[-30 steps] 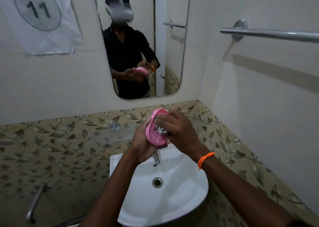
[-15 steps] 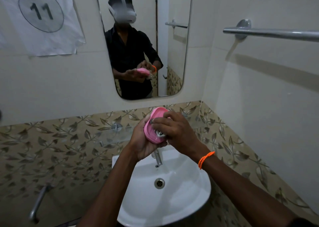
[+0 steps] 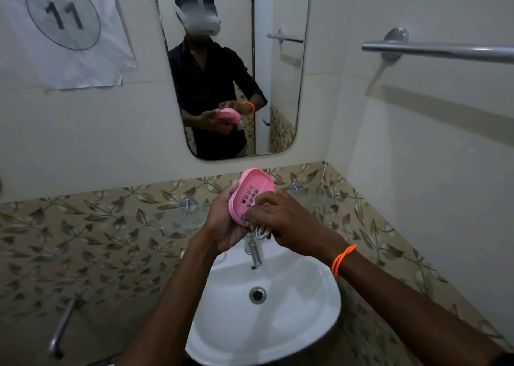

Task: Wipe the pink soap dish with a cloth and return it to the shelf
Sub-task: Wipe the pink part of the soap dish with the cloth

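My left hand (image 3: pixel 226 221) grips the pink soap dish (image 3: pixel 251 191) from the left and holds it tilted above the basin, its slotted inside turned toward me. My right hand (image 3: pixel 289 222) holds a bunched pale cloth (image 3: pixel 261 230) against the dish's lower right rim; most of the cloth is hidden under the fingers. A glass shelf (image 3: pixel 180 218) on round metal mounts runs along the patterned tiles just behind my hands.
A white wash basin (image 3: pixel 292 318) with a chrome tap (image 3: pixel 255 254) sits below my hands. A mirror (image 3: pixel 278 93) hangs above, a paper sign marked 11 (image 3: pixel 64 29) at upper left. A chrome towel rail (image 3: pixel 439 51) crosses the right wall. A metal pipe handle (image 3: pixel 62 326) sticks out lower left.
My right hand with the cloth slid down from the dish's middle to its lower rim, which uncovers the slotted inside. The dish is turned more toward me.
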